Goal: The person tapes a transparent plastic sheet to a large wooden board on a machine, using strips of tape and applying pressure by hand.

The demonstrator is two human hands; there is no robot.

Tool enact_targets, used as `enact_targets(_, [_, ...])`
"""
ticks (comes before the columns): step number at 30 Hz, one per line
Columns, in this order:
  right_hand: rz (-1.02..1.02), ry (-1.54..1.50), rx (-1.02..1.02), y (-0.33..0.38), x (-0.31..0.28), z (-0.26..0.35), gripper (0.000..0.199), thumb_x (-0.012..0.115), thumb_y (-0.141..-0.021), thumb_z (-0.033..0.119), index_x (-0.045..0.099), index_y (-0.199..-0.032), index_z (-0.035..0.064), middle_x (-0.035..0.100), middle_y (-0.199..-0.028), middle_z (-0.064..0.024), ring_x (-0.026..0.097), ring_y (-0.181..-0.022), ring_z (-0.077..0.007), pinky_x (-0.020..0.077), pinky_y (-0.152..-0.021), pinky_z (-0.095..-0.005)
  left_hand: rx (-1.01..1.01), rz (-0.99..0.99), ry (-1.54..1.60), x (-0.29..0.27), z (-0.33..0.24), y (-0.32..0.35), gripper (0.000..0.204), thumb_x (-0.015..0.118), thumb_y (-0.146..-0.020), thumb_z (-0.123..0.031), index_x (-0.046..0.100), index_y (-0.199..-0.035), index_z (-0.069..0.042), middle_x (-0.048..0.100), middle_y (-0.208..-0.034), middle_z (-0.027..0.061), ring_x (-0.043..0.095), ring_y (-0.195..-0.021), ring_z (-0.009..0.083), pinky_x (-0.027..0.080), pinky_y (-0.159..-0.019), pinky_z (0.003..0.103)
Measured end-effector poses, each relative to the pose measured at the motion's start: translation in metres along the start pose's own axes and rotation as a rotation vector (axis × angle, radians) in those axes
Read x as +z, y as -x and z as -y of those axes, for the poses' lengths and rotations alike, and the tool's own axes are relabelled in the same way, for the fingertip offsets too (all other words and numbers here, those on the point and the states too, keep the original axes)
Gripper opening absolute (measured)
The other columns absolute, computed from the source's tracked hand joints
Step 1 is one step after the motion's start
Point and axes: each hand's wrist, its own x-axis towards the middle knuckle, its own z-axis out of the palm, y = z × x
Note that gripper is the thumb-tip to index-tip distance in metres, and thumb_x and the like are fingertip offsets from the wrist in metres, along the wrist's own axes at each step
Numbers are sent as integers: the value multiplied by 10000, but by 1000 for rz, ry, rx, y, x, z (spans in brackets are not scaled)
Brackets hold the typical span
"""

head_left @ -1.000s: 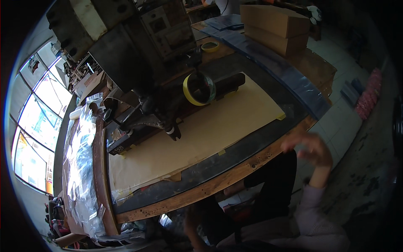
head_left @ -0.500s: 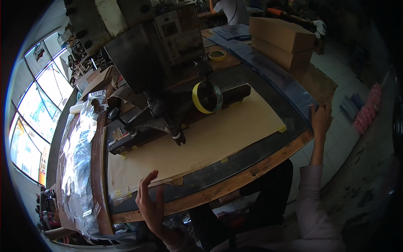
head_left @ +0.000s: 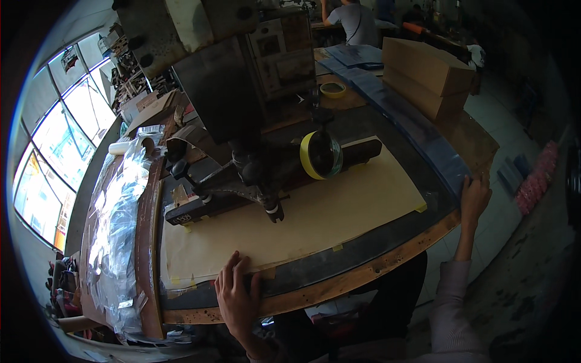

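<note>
My left hand [head_left: 238, 296] rests at the table's front edge, fingers stretched and a little apart, fingertips on the near edge of a large tan paper sheet [head_left: 302, 230]; it holds nothing. At the table's right corner my right hand [head_left: 476, 196] has its fingers bent round the near end of a long stack of blue plastic sheets [head_left: 423, 133]. Yellow tape bits pin the paper to a dark mat [head_left: 387, 242]. Across the paper lies a dark metal bar [head_left: 357, 151], under the arm of a heavy machine [head_left: 218, 91]. Against the bar stands a yellow tape roll [head_left: 310, 156].
Two brown cardboard boxes [head_left: 423, 75] are stacked at the back right. Clear plastic film [head_left: 118, 230] covers the left side board. A second tape roll [head_left: 333, 90] lies behind. Pink bundles [head_left: 537, 178] are on the floor at right. A person [head_left: 354, 23] works at the back.
My left hand has come down from above the paper's near edge onto it. My right hand stays at the blue sheets' end. The whole view has shifted slightly.
</note>
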Motion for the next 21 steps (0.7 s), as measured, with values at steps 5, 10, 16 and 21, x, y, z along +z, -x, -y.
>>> enact_targets(5, [-190,158,46,10,-5,12,335,564,-917,306,609,-1062,7,590,-1132,-125,586,-1053,-248,460,-863,-417,-12,-4,-8,0,2,0,344,649,-823,-207,568,-1135,-88,549,-1270,92,532,-1145,311,400,-958,423])
enact_targets(10, [-70,221,130,10,-9,15,356,521,-936,349,616,-1044,24,616,-1065,-111,596,-1034,-226,442,-896,-421,-13,-5,11,0,1,-1,343,649,-820,-202,567,-1132,-85,553,-1262,99,532,-1144,310,400,-957,424])
enact_targets(16, [-27,191,130,10,-13,15,299,558,-918,320,643,-982,40,650,-961,-96,630,-945,-219,451,-882,-406,-8,-4,2,2,4,0,344,648,-820,-206,567,-1132,-87,554,-1260,105,534,-1142,310,400,-957,424])
enact_targets(21, [-99,202,104,10,-7,7,261,586,-899,299,642,-991,61,648,-950,-97,626,-935,-217,461,-848,-412,-29,1,27,0,-1,0,340,643,-823,-195,567,-1136,-85,554,-1262,110,529,-1148,317,396,-960,431])
